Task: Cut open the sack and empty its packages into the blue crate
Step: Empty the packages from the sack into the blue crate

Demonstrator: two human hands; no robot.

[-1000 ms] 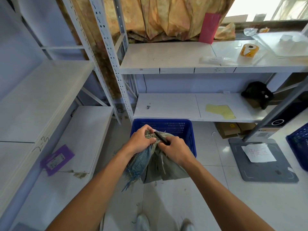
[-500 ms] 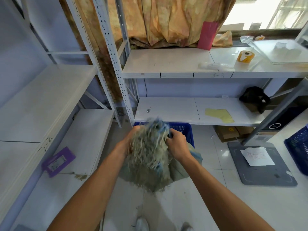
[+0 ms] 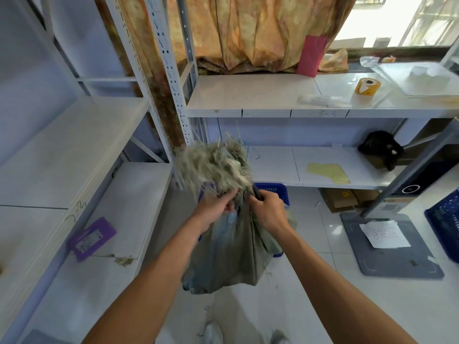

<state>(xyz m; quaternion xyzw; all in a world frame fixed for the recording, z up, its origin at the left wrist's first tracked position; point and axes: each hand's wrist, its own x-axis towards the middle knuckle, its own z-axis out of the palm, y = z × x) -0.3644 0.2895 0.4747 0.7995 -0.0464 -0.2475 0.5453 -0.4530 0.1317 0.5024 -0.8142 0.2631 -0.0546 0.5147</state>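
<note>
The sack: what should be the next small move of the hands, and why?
Probably pull the frayed top apart over the blue crate: the left hand and right hand both grip the sack just under it, the crate stands right behind, and no package shows yet.

The grey-green woven sack [image 3: 231, 247], patched with blue, hung upright with its neck gripped between the left hand [image 3: 214, 211] and the right hand [image 3: 268, 211]; above the grip its top flared into a motion-blurred tuft of frayed pale fibres. The blue crate [image 3: 274, 192], of perforated plastic, stood on the floor directly behind the sack, largely hidden by it; its contents could not be seen
</note>
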